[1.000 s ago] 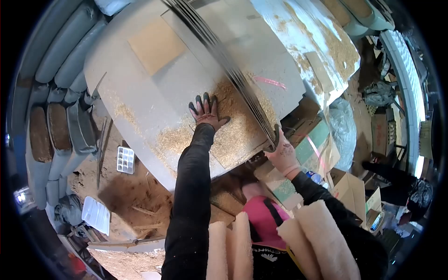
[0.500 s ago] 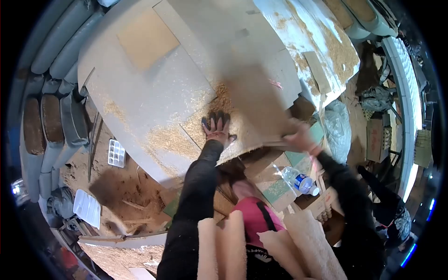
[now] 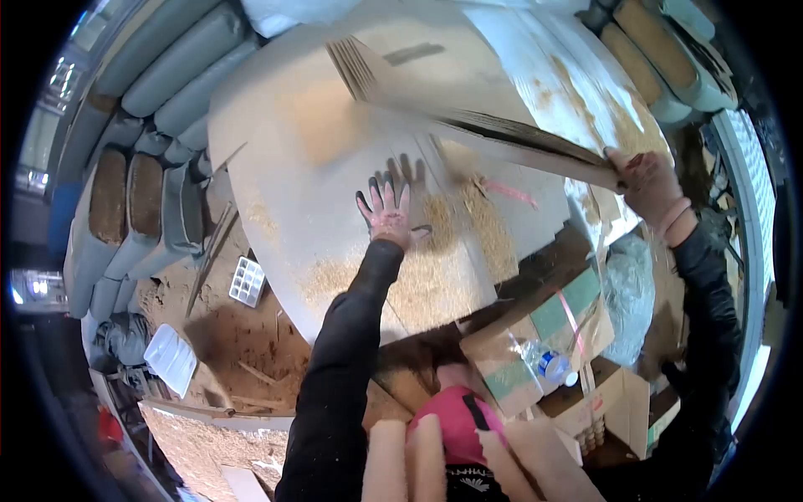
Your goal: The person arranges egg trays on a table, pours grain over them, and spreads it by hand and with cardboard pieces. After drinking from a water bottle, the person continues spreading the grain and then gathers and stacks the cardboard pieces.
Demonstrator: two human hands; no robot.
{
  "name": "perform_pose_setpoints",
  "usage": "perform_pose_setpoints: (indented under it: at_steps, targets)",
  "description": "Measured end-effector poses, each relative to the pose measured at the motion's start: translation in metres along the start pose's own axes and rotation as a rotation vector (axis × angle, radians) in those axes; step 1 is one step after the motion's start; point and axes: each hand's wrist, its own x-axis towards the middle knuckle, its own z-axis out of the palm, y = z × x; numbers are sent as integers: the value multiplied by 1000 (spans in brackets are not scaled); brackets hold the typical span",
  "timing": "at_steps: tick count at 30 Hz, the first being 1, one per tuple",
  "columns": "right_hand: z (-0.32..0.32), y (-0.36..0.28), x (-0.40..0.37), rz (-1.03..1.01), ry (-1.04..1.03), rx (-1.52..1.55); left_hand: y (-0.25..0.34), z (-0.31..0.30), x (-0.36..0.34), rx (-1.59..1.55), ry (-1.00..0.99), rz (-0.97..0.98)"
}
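My right hand [image 3: 654,188], in a pale glove, is closed around the near end of a flattened cardboard piece [image 3: 535,151]. This cardboard is raised edge-on above the board, its far part blurred by motion. My left hand [image 3: 390,211], gloved with dark fingertips, has its fingers spread and holds nothing. It hovers over the large pale board [image 3: 276,184], with its shadow falling just beyond the fingers. Loose sawdust-like shavings [image 3: 439,293] lie scattered on the board near my left wrist, and a strip of them runs to the right, beside a pink ribbon [image 3: 508,192].
Filled grey bags [image 3: 188,63] are stacked at the left. A white compartment tray [image 3: 247,281] and a clear plastic tub [image 3: 171,360] sit on the dirt floor. A plastic bottle [image 3: 554,366] lies on cardboard boxes, with a plastic bag [image 3: 627,301] beside them.
My right hand has swung the cardboard up and to the right, tipping it edge-on. My left hand has lifted from the shavings, its fingers still spread. The camera view has shifted.
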Motion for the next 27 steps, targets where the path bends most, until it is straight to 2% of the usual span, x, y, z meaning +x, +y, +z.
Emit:
perform_pose_setpoints:
  at_steps: [3, 4, 5, 6, 7, 10, 11, 12, 13, 15, 16, 18, 19, 20, 21, 22, 24, 25, 26, 27]
  targets:
    - [-55, 39, 17, -6, 19, -43, -17, 14, 40, 8, -164, -136]
    - [-72, 39, 11, 33, -54, -209, -21, 21, 42, -35, -192, -143]
    - [-52, 68, -15, -132, 193, -359, -26, 23, 50, -67, -226, -137]
    - [-29, 101, -40, -82, 240, -156, -28, 24, 56, -63, -257, -148]
    - [-70, 102, -58, -42, 142, -145, -30, 27, 55, -58, -257, -149]
    - [-58, 131, -130, 210, -96, -102, -25, 8, 48, -51, -279, -138]
    - [-72, 115, -134, 389, -275, -12, -24, 4, 49, -97, -242, -120]
    - [-55, 105, -137, 81, 72, -223, -13, 3, 53, -129, -95, -144]
    - [-51, 93, -131, 235, -68, -100, -5, -4, 55, -161, 53, -176]
    - [-59, 63, -106, 295, -99, -7, 22, -37, 45, -303, 507, 21]
    - [-64, 52, -97, 251, -77, 13, 35, -72, 31, -334, 674, 196]
    - [-69, 26, -92, 171, -51, 73, 49, -135, 5, -277, 807, 505]
    - [-66, 21, -90, 121, -43, 100, 53, -157, -3, -193, 779, 646]
    - [-78, 18, -84, -14, -7, 107, 55, -179, -11, -111, 747, 783]
    - [-92, 16, -81, -158, 32, 115, 58, -200, -17, -37, 552, 765]
    - [-98, 12, -82, -218, 59, 169, 58, -219, -25, -33, 147, 616]
    - [-109, 6, -78, -351, 133, 269, 37, -230, -42, -21, -186, 572]
    - [-116, 6, -72, -316, -57, 522, 16, -227, -56, -21, -135, 689]
    - [-123, 8, -61, -283, -256, 769, 2, -252, -75, -8, -224, 740]
    - [-133, 6, -49, -256, -474, 1009, -17, -267, -88, -276, -415, 733]
